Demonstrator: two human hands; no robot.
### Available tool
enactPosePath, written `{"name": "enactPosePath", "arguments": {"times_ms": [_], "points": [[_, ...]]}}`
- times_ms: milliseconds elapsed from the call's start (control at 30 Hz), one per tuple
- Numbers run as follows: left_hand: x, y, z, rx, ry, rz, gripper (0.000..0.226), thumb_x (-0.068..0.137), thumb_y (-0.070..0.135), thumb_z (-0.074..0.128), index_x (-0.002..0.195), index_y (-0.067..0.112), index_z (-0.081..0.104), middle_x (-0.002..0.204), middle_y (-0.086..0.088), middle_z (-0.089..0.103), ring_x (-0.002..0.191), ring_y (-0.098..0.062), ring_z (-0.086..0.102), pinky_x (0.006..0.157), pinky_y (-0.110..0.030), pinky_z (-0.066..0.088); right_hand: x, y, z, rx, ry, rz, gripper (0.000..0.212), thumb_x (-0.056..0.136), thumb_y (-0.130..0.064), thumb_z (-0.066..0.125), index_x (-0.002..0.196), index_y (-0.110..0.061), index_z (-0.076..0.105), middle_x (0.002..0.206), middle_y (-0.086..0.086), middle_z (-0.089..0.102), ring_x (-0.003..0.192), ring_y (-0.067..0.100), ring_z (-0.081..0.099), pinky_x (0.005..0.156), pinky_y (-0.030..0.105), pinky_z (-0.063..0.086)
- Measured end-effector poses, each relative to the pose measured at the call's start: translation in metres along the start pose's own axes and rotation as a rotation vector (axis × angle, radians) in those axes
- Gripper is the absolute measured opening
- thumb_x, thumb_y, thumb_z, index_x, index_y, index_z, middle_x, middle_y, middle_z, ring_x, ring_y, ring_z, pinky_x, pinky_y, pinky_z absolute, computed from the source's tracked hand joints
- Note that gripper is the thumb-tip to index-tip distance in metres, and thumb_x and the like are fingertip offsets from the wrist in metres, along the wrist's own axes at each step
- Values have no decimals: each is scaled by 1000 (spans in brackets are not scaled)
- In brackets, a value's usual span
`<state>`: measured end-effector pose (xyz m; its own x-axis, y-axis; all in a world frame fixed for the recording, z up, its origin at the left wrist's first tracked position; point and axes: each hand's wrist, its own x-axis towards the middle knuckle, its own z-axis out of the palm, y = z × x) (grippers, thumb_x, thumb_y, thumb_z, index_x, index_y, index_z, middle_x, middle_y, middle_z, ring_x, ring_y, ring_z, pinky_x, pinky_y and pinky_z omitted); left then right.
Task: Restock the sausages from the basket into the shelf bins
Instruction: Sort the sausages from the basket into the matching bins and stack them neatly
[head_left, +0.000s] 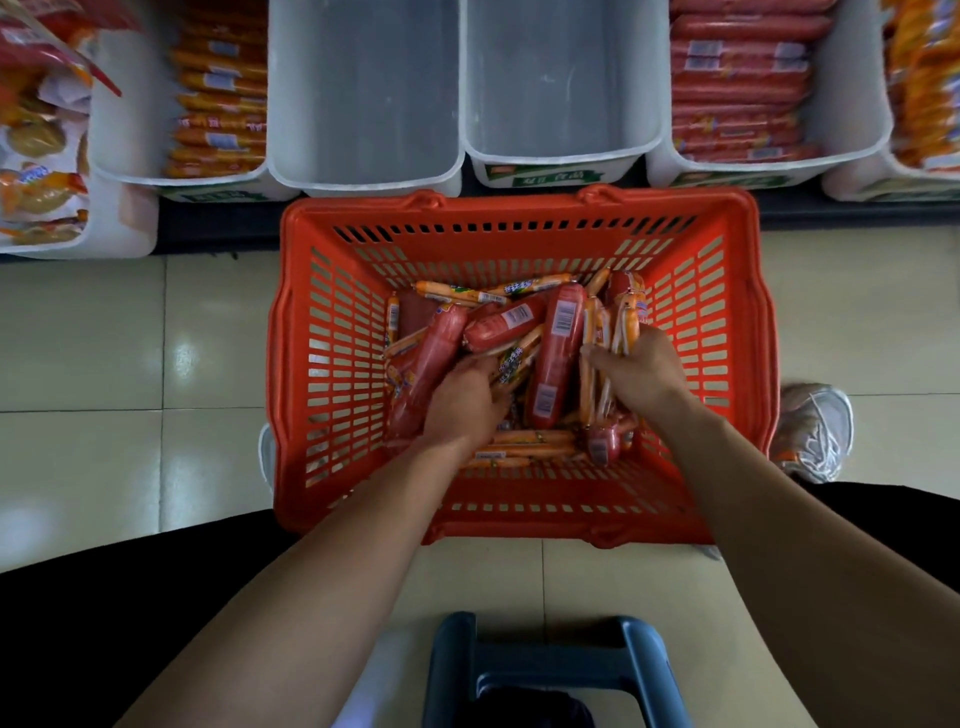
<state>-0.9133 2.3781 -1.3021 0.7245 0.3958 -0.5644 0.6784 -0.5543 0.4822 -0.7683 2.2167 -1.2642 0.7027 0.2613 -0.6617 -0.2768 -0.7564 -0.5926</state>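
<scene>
While both arms reach into the basket (337, 364), the right hand (641, 371) grips orange sausages (627, 322) — the left hand (462, 402), among red sausages (558, 338), hides its grasp.

What we cannot make out
Fingertips of our left hand (462, 400) and right hand (639, 369) vanish among the sausages (556, 343); the shelf bins (363, 176) are cut by the top edge, their labels (540, 179) blurred unreadable.

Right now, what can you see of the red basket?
The basket is orange-red plastic with slotted walls, a thick rim and handles folded down. It stands upright on the tiled floor, before the white shelf bins. Red and orange sausages lie piled inside, where the left hand and right hand reach in.
</scene>
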Motion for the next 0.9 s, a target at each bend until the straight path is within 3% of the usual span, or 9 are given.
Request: {"name": "enactPosePath", "arguments": {"times_ms": [100,200,400,467,600,733,900], "points": [[4,1,16,-31,13,-68,64,83,22,75,140,23,48,141,-3,52,128,-26,53,105,-47,45,1,1,4,-51,-12,-6,31,89,-37,72,73,-20,51,61,-5,55,47,10,53,43,21,34],[13,-1,17,-17,30,-85,58,83,23,77,136,21,53,136,-4,56,124,-27,54,104,-44,45,1,2,5,-71,-34,-1,36,90,-36,72,68,-18,49,56,-3,52,32,1,46,32,16,30],[21,6,15,28,-21,-93,52,86,22,74,133,17,54,135,-10,54,123,-32,53,104,-47,44,2,6,8,-96,-67,35,37,88,-42,72,71,-12,56,59,3,56,47,18,52,45,27,41],[25,5,14,4,-46,-98,47,87,21,72,131,17,55,130,-9,60,120,-30,57,102,-47,48,6,8,8,-79,-79,33,36,87,-42,72,77,-11,59,59,3,55,46,17,51,45,29,42],[21,7,-4,-97,-134,-111,40,97,24,61,136,15,54,129,-7,63,117,-27,60,98,-38,49,6,5,6,-66,-92,32,38,87,-40,73,68,-16,50,53,-1,48,33,5,41,38,22,33],[3,13,-33,-162,-195,-134,33,104,26,50,135,16,52,116,-2,60,100,-21,58,75,-28,44,0,-6,1,-31,-100,53,45,89,-36,72,65,-19,39,52,-4,40,30,3,34,34,19,28],[-26,26,-64,-242,-82,-143,41,103,35,49,140,16,48,121,-9,61,88,-20,56,58,-27,37,-24,-32,-9,27,-118,41,42,92,-40,69,96,-11,39,65,0,43,53,11,43,45,22,37]]}}
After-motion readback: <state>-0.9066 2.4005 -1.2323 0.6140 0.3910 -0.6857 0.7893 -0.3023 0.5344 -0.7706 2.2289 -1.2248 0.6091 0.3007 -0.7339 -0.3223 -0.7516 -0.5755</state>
